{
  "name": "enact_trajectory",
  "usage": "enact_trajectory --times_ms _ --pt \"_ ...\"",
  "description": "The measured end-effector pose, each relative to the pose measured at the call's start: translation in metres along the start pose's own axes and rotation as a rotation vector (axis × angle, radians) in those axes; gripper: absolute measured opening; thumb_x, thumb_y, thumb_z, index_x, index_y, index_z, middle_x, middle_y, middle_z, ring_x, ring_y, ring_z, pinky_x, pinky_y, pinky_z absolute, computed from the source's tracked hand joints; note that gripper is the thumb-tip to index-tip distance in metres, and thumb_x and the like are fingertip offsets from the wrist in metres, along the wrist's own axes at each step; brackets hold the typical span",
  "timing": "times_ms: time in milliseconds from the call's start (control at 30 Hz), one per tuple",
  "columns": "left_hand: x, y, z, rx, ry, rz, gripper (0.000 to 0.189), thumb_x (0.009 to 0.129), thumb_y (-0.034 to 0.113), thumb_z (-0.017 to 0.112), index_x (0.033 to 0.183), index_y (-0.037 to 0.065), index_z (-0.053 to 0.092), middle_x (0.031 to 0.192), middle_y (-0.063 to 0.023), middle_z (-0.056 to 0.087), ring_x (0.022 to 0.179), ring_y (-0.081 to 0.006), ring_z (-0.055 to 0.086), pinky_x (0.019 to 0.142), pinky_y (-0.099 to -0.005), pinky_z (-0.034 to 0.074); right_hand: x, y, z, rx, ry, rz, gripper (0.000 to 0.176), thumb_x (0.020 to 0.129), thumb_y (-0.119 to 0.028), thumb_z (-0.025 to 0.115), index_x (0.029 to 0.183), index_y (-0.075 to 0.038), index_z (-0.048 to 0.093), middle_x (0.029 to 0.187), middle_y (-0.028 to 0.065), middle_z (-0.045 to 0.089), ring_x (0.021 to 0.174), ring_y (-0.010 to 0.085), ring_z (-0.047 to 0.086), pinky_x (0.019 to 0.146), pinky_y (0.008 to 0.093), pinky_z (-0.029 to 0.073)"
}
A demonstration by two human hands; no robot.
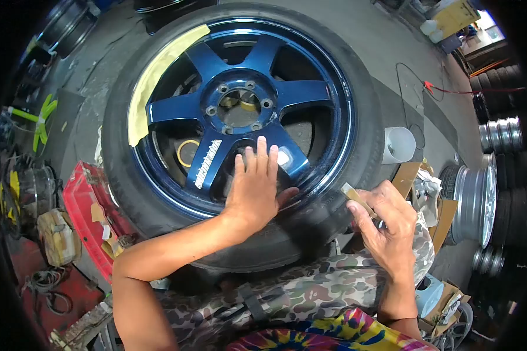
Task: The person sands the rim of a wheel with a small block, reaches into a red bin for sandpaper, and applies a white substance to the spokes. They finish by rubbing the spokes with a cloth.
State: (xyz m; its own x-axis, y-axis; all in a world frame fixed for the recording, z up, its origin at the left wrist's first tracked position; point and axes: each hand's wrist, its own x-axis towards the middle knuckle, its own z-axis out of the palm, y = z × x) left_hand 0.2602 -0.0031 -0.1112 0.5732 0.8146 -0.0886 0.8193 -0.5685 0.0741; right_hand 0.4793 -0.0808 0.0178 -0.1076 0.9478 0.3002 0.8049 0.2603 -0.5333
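A blue six-spoke wheel lies face up inside a black tire. My left hand lies over the lower spokes, fingers stretched out and slightly spread, with nothing in it. White lettering shows on the spoke just left of those fingers. Yellow masking tape covers the rim's upper left edge. Over the tire's lower right side, my right hand pinches a small flat tan strip with a pale end between thumb and fingers.
A white cup stands right of the tire. A red tray-like piece lies to the left. Silver wheels and stacked tires line the right side. A roll of tape shows between the spokes. A cable with a red end crosses the floor.
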Motion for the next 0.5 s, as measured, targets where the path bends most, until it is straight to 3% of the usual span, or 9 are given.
enact_trajectory --times_ms 167,200,233,300,333,500 --pt "-0.015 0.011 -0.002 0.01 0.026 0.04 0.09 0.108 0.064 0.046 0.16 -0.01 0.04 0.168 -0.0315 0.034 0.141 -0.0425 0.049 0.116 -0.0515 0.04 0.0 -0.002 0.001 0.009 -0.009 0.009 0.021 0.083 0.0 0.085 0.103 0.004 0.079 0.076 0.0107 0.06 0.065 0.0249 0.062 0.058 0.0376 0.049" --pt "-0.017 0.013 -0.003 0.037 0.09 0.071 0.089 0.108 0.063 0.047 0.158 -0.01 0.043 0.157 -0.0288 0.046 0.127 -0.0381 0.054 0.106 -0.0484 0.045 0.0 -0.002 0.001 0.013 -0.009 0.007 0.021 0.083 0.0 0.085 0.103 0.004 0.079 0.076 0.0107 0.06 0.065 0.0249 0.062 0.058 0.0376 0.049" --pt "-0.02 0.016 -0.007 0.04 0.088 0.069 0.089 0.108 0.063 0.047 0.158 -0.01 0.043 0.157 -0.0288 0.046 0.127 -0.0381 0.054 0.106 -0.0484 0.045 0.0 -0.002 0.0 0.009 -0.019 0.004 0.021 0.083 0.0 0.085 0.103 0.004 0.079 0.076 0.0106 0.06 0.065 0.0248 0.062 0.058 0.0377 0.049" --pt "-0.024 0.022 -0.015 -0.055 -0.038 0.089 0.088 0.107 0.062 0.05 0.158 -0.01 0.044 0.14 -0.0235 0.054 0.117 -0.033 0.056 0.098 -0.0458 0.047 0.001 -0.003 0.001 0.007 -0.028 -0.001 0.021 0.083 0.0 0.085 0.103 0.004 0.079 0.076 0.0106 0.06 0.065 0.0247 0.061 0.058 0.0377 0.049" --pt "-0.027 0.023 -0.01 -0.026 0.06 0.117 0.087 0.107 0.061 0.05 0.159 -0.008 0.044 0.122 -0.0182 0.059 0.104 -0.0293 0.057 0.089 -0.0441 0.049 0.001 -0.003 0.0 -0.001 -0.025 -0.009 0.021 0.083 0.0 0.085 0.103 0.004 0.079 0.077 0.0106 0.061 0.065 0.0248 0.061 0.058 0.0377 0.049" --pt "-0.026 0.023 -0.012 -0.113 -0.087 0.11 0.09 0.107 0.062 0.048 0.163 -0.008 0.037 0.106 -0.0203 0.069 0.093 -0.0315 0.067 0.084 -0.0448 0.053 0.0 -0.008 -0.003 0.008 -0.027 0.014 0.021 0.084 -0.001 0.085 0.104 0.004 0.078 0.078 0.0109 0.063 0.064 0.0253 0.062 0.058 0.0376 0.049"
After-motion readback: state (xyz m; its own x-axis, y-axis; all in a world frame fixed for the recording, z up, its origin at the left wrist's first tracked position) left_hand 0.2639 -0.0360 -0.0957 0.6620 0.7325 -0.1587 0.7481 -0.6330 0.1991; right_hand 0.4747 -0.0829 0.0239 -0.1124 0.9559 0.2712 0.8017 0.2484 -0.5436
